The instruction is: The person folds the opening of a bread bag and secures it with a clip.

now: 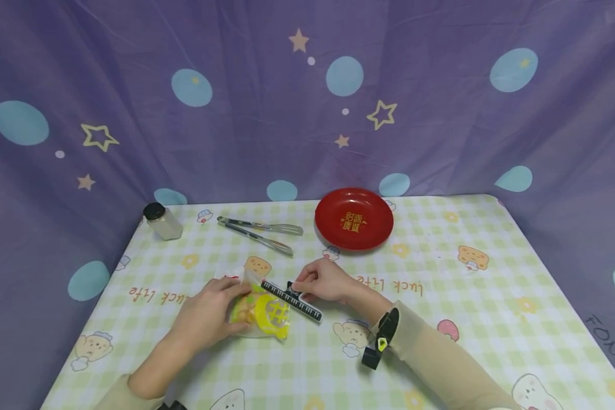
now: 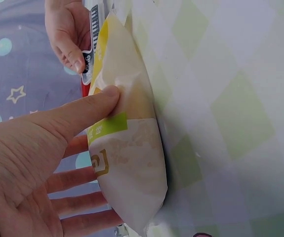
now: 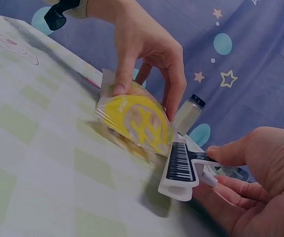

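Note:
A clear and yellow food packet [image 1: 270, 316] lies near the middle of the table. My left hand [image 1: 210, 312] holds it from the left side, thumb on the near edge and fingers over the far part. In the left wrist view that thumb presses the packet [image 2: 127, 163]. My right hand [image 1: 329, 281] pinches the handle of a long clip [image 1: 299, 306] with a piano-key pattern. The clip [image 3: 180, 165] lies along the packet's right edge in the head view; whether its jaws enclose the edge I cannot tell.
Behind the hands lie metal tongs [image 1: 261, 228], and a red plate [image 1: 354, 219] sits at the back. A jar with a black lid [image 1: 164, 221] stands at the back left. A patterned cloth [image 1: 492, 319] covers the table, with a purple curtain [image 1: 430, 114] behind.

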Action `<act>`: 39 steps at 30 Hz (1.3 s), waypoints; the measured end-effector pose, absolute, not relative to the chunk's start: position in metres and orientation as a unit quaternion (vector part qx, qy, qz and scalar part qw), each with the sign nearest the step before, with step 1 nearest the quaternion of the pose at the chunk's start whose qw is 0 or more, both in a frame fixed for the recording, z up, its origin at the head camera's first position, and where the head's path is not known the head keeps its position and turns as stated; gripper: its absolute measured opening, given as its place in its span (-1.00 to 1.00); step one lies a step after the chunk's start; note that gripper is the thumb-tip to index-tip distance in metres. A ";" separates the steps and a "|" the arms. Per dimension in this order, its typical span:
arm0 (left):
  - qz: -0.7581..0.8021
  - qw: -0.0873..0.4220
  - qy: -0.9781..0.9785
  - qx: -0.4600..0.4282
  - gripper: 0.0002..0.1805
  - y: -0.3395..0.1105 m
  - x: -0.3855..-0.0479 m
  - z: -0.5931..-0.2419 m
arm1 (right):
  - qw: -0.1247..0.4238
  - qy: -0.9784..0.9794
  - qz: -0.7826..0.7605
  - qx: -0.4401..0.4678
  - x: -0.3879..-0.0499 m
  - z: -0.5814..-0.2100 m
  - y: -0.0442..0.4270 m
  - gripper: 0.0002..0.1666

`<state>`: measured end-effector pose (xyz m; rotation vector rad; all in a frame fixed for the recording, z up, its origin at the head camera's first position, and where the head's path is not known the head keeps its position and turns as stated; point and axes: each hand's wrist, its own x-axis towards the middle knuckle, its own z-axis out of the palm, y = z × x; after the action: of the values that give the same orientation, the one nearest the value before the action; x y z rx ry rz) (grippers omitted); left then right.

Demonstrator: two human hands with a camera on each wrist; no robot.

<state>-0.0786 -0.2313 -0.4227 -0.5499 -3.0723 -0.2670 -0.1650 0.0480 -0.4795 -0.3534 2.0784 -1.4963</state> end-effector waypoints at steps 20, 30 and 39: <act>-0.087 0.001 -0.980 -0.178 -0.20 -0.231 -0.079 -0.421 | 0.279 0.770 -0.562 -0.116 -0.168 -0.476 0.040 -0.82; -0.090 -0.002 -0.980 -0.177 -0.20 -0.231 -0.079 -0.422 | 0.277 0.771 -0.561 -0.121 -0.169 -0.478 0.037 -0.82; -0.091 -0.006 -0.980 -0.175 -0.21 -0.231 -0.080 -0.421 | 0.278 0.769 -0.562 -0.120 -0.171 -0.480 0.035 -0.82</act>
<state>-0.0799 -0.2309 -0.4205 -0.5512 -3.0913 -0.2880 -0.1714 0.0349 -0.4803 -0.3231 2.0647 -1.5086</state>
